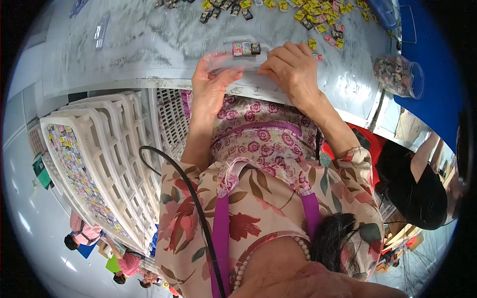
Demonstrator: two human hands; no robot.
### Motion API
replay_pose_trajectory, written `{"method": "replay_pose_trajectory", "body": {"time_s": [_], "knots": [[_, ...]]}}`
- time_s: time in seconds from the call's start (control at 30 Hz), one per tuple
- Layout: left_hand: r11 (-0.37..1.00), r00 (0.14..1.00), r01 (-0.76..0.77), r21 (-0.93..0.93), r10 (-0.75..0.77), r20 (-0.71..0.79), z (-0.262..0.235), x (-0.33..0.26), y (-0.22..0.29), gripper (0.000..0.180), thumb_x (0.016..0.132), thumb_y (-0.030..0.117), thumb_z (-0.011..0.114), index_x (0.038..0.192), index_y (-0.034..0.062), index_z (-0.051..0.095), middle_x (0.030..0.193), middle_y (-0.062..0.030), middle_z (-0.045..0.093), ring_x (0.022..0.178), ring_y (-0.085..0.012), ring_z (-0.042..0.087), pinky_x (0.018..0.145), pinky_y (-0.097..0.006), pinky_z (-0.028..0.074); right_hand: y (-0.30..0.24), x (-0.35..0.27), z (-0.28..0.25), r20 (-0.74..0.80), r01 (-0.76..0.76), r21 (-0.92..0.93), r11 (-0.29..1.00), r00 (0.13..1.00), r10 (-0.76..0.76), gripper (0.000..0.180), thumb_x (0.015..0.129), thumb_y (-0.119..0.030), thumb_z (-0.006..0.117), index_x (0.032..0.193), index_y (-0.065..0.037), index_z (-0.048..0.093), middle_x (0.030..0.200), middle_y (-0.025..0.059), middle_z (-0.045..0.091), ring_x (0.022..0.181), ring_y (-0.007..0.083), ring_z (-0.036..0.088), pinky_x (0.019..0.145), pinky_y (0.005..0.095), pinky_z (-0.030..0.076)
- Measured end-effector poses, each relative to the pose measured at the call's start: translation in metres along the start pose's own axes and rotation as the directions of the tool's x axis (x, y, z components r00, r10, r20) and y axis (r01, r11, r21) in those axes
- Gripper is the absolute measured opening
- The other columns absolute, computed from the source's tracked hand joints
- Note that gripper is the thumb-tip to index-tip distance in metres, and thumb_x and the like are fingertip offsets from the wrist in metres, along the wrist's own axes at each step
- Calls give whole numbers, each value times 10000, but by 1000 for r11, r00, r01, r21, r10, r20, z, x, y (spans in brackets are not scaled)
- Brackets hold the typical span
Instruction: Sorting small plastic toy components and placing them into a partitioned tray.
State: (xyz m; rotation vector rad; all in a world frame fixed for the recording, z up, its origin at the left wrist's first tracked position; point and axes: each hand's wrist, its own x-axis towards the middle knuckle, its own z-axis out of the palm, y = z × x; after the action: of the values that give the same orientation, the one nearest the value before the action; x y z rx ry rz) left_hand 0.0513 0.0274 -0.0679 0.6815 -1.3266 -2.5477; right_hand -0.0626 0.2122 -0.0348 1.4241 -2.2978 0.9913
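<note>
A clear plastic tray point(222, 60) is held over the table's near edge. In it, three small blocks point(246, 48) stand in a row: one pink, one pale with dark marks, one black. My left hand point(212, 84) grips the tray's left end, its thumb along the near side. The fingers of my right hand point(294, 72) are bent and pinched at the right end of the tray. The rest of what those fingertips touch is hidden.
Loose yellow, pink and black small blocks point(318, 11) lie across the far table point(149, 44). At the right stands a clear jar point(397, 75) with mixed pieces. White stacked crates point(107, 149) are at the left, and a black cable point(191, 191) hangs before me. Other people point(87, 231) are lower left.
</note>
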Motion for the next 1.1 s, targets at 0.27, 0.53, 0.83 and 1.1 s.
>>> {"method": "replay_pose_trajectory", "body": {"time_s": [0.27, 0.53, 0.83, 1.1], "knots": [[993, 988, -110, 51, 115, -103, -67, 8, 32, 519, 845, -119, 666, 1310, 2, 471, 1296, -206, 580, 949, -330, 700, 828, -380, 607, 3, -15, 0, -67, 13, -81, 997, 998, -18, 234, 634, -143, 824, 787, -132, 647, 837, -15, 633, 752, 186, 571, 695, 348, 411], [777, 800, -23, 629, 391, -455, -113, 19, 77, 640, 864, 71, 741, 1395, -52, 406, 1193, -195, 598, 905, -283, 659, 772, -341, 551, -3, -26, 8, 43, 19, -121, 992, 999, -14, 194, 702, -187, 786, 831, -110, 663, 903, 8, 650, 808, 205, 582, 758, 359, 429], [69, 798, -195, 978, 591, 118, -27, 51, 102, 338, 853, 150, 718, 1168, 37, 672, 1096, -165, 659, 918, -338, 645, 824, -395, 515, 52, 19, -5, 36, -119, -116, 986, 992, 124, 201, 805, -178, 747, 998, -134, 706, 1011, 41, 686, 910, 259, 647, 817, 375, 482], [-135, 725, -616, 776, 290, 625, 51, 129, 39, 219, 866, 112, 671, 1070, 44, 711, 1060, -154, 659, 883, -373, 657, 790, -450, 544, 93, 57, 28, 10, -73, -397, 915, 996, 84, 212, 832, -121, 635, 1030, -129, 710, 1039, 28, 682, 1023, 238, 610, 911, 394, 459]]}}
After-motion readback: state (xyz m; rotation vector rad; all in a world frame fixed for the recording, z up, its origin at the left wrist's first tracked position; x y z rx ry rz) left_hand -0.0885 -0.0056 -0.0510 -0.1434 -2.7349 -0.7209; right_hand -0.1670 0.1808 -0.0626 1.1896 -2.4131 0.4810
